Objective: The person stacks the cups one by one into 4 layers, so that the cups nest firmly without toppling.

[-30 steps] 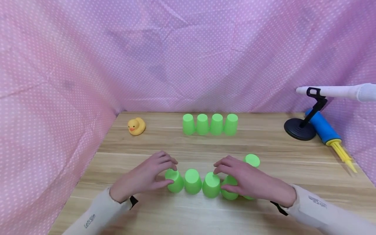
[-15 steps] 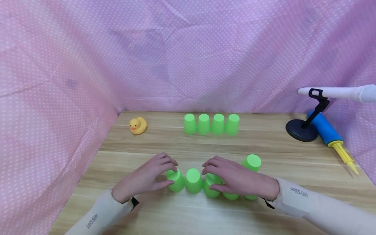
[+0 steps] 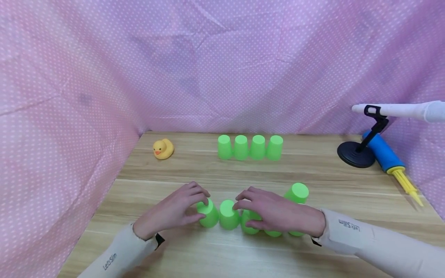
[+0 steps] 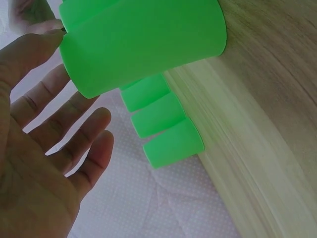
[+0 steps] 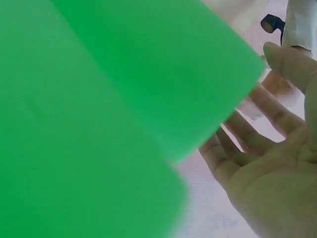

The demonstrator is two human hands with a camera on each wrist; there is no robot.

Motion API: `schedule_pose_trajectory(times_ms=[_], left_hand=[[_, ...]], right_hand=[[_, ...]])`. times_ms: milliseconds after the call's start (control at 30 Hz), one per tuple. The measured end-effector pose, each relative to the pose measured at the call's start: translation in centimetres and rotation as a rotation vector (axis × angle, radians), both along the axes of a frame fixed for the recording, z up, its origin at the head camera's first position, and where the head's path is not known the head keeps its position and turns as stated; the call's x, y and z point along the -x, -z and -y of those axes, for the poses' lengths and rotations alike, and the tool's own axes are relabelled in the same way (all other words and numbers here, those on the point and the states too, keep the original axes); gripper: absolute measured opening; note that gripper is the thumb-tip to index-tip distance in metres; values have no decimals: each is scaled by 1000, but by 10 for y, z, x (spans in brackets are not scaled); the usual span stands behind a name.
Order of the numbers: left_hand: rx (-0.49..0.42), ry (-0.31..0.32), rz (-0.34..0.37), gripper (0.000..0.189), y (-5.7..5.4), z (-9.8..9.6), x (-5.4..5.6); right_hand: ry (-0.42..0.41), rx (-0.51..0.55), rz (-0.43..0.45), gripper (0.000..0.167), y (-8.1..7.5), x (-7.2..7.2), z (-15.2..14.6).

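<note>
Grip of the left hand (image 3: 170, 211): fingers curled over the top and side of the leftmost green cup (image 3: 208, 213) in the near row, thumb against its side; the left wrist view shows the fingers spread behind that cup. Landmark for all places is the near row of upturned green cups on the counter (image 3: 194, 170). Next cup (image 3: 228, 214) in that row stands free, touching its neighbours. Grip of the right hand (image 3: 278, 213): fingers arched over the third cup (image 3: 248, 223), thumb low on its side; whether it clasps the cup firmly, I cannot tell. Raised cup (image 3: 297, 192) sits behind the row's right end. Far row of four cups (image 3: 249, 147) stands well behind. Yellow duck (image 3: 163, 148) lies behind-left; black stand (image 3: 355, 153) and blue pump (image 3: 382, 151) behind-right.
</note>
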State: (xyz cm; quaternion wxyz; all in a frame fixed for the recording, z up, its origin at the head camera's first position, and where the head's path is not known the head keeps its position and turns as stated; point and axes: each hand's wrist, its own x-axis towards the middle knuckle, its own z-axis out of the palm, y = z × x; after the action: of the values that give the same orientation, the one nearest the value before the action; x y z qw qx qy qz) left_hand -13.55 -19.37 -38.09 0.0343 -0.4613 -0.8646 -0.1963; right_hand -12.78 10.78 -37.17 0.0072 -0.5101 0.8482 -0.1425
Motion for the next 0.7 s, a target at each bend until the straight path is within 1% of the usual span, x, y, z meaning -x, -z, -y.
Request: schedule_pose_trajectory(times_ms=[267, 367, 500, 567, 700], left_hand=[[19, -30, 36, 24, 0, 2, -1], [15, -29, 37, 23, 1, 2, -1], [7, -27, 44, 23, 2, 2, -2], [2, -26, 48, 23, 2, 2, -2], [-10, -20, 47, 23, 3, 3, -2]], right_hand=[[-11, -19, -33, 46, -5, -3, 0], [-19, -27, -38, 46, -8, -3, 3], [-30, -61, -22, 46, -12, -2, 10], [-28, -81, -12, 45, -12, -2, 14], [-22, -106, -32, 43, -10, -1, 21]])
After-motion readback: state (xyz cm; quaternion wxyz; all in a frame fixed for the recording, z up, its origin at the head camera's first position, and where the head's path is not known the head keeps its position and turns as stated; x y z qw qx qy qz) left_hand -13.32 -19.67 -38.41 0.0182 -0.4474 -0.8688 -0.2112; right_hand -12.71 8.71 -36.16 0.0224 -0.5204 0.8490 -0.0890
